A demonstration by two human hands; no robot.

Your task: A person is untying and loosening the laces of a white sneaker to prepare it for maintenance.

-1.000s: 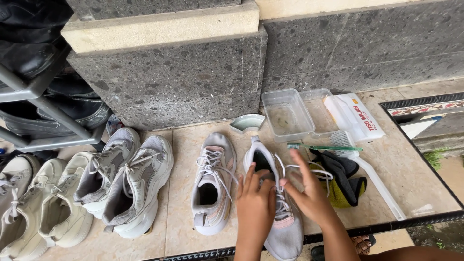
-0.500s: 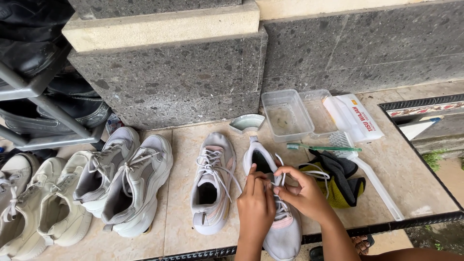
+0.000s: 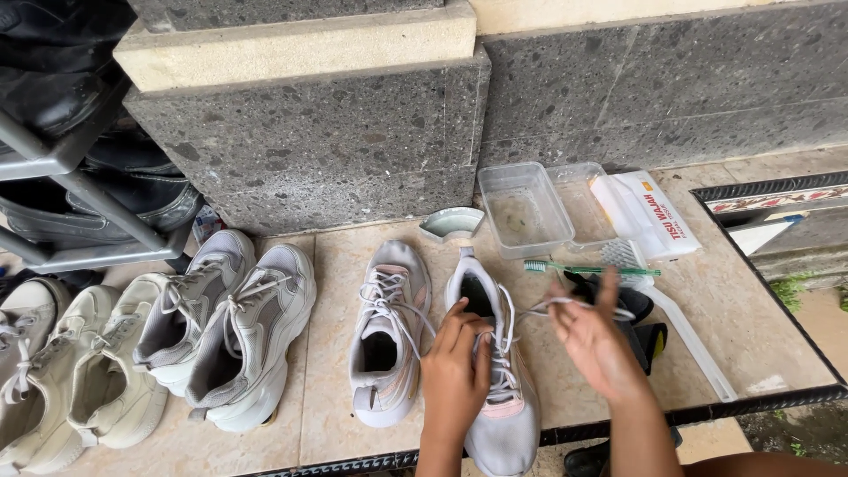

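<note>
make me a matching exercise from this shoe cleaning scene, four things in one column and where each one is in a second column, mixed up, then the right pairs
Things:
1. left hand
2. right hand
3. green toothbrush
4. clear plastic tub

Places:
A. against the stone wall, beside the small grey dish
B. raised to the right of the shoe, with a white lace running to its fingers
C. lying across the tile just in front of the tub
D. resting on the tongue and laces of the grey shoe

Pairs: 1-D, 2-B, 3-C, 4-A
</note>
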